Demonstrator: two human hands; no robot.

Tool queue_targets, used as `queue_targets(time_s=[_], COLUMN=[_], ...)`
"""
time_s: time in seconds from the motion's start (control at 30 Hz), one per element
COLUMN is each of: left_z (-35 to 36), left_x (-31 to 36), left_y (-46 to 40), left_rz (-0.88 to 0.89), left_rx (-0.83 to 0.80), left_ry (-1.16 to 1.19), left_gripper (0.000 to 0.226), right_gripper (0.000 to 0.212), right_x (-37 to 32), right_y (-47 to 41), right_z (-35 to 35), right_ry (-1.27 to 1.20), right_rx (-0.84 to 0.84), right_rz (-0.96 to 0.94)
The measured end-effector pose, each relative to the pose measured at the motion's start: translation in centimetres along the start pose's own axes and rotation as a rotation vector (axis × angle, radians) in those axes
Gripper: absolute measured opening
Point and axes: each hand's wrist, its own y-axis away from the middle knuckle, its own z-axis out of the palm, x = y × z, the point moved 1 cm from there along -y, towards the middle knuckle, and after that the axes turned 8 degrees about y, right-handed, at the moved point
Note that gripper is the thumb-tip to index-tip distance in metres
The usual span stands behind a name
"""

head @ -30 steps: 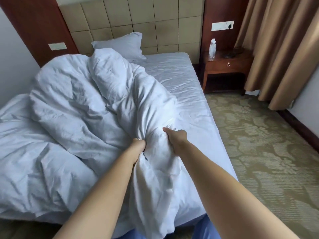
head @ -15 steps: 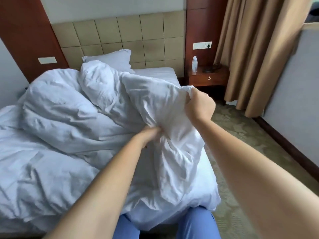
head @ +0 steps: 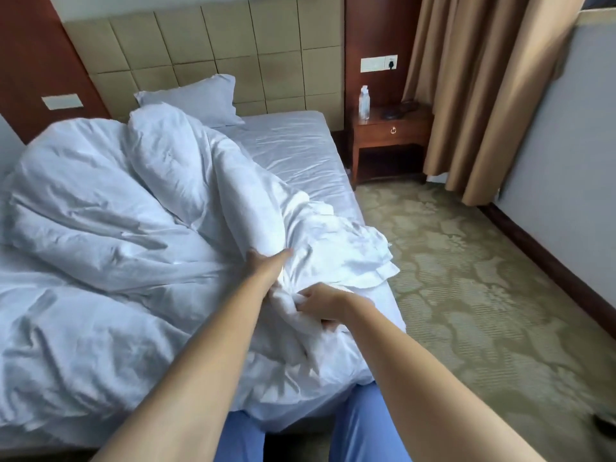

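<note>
Right grip [head: 320, 305] was curled tight round a bunch of the white duvet [head: 116, 211], close to the near right edge of the bed [head: 286, 145]. Left grip [head: 266, 263] sat just beyond it. Its thumb and fingers dug into a tall fold of the same duvet. The fingertips were partly lost in the cloth, but it looked like a pinch.

The duvet lay in a big messy heap over the left and middle of the bed. One loose end spilled toward the right edge.

It looked soft, puffy and floppy, so it would bend and sag wherever it was not held. A handful would feel light, but the whole thing was big and would likely drag. It would probably slide easily on the smooth sheet, and it would not break. The best places to hold it seemed to be the corners or the edge, with the two grips well apart, so it could spread flat.

The cloth was thin and full of crinkles. A plump pillow [head: 196, 98] leaned on a headboard [head: 233, 45] made of padded tan squares. To the far right stood a dark wooden nightstand [head: 390, 131] with a clear bottle [head: 364, 103] on top. Beside it, tan curtains [head: 466, 95] hung in long folds.
</note>
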Motion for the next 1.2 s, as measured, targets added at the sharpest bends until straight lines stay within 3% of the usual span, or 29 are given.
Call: queue_targets(time_s=[0.1,0.17,0.23,0.3,0.37,0.43,0.57,0.63,0.83,1.0,1.07,1.2], left_z=[0.1,0.7,1.9,3.1,4.4,5.5,6.8,7.0,5.9,6.4,6.8,7.6], left_x=[-1.3,-2.1,-2.6,-2.8,-2.9,-3.2,-3.6,-3.3,1.0,7.3,10.9,16.9], left_y=[-1.2,-2.4,-3.3,-3.9,-4.7,-6.0,-10.2,-11.5,-11.7,-5.9,-2.8,0.3], left_rz=[0.007,0.088,0.197,0.372,0.652,0.740,0.613,0.547,0.318,0.054,0.033,0.065], left_rx=[0.004,-0.020,0.015,0.138,0.147,0.040,-0.144,-0.234,-0.570,-0.819,-0.872,-0.862], left_ry=[-0.055,-0.100,-0.270,-0.603,-0.891,-1.013,-1.150,-1.149,-1.121,-0.943,-0.836,-0.776], left_gripper=[0.100,0.104,0.102,0.086,0.057,0.034,0.046,0.041,0.040,0.069,0.072,0.104], right_gripper=[0.016,0.020,0.027,0.037,0.059,0.075,0.094,0.094,0.038,0.013,0.008,0.023], right_x=[-0.3,0.1,0.9,1.8,2.8,3.9,4.8,4.4,3.4,2.5,2.1,0.5], right_y=[-0.3,-1.5,-3.7,-5.7,-7.3,-8.9,-13.2,-15.1,-14.2,-8.2,-5.7,-1.8], right_z=[0.0,-0.8,-1.6,-2.1,-2.1,-2.0,-2.3,-3.1,-7.3,-13.5,-17.1,-24.2], right_ry=[-0.172,-0.376,-0.549,-0.555,-0.566,-0.695,-0.804,-0.799,-0.676,-0.602,-0.586,-0.499], right_rx=[-0.158,0.022,0.364,0.534,0.492,0.447,0.515,0.572,0.488,0.483,0.498,0.510], right_rz=[-0.009,0.004,0.081,0.243,0.413,0.474,0.480,0.464,0.423,0.366,0.332,0.251])
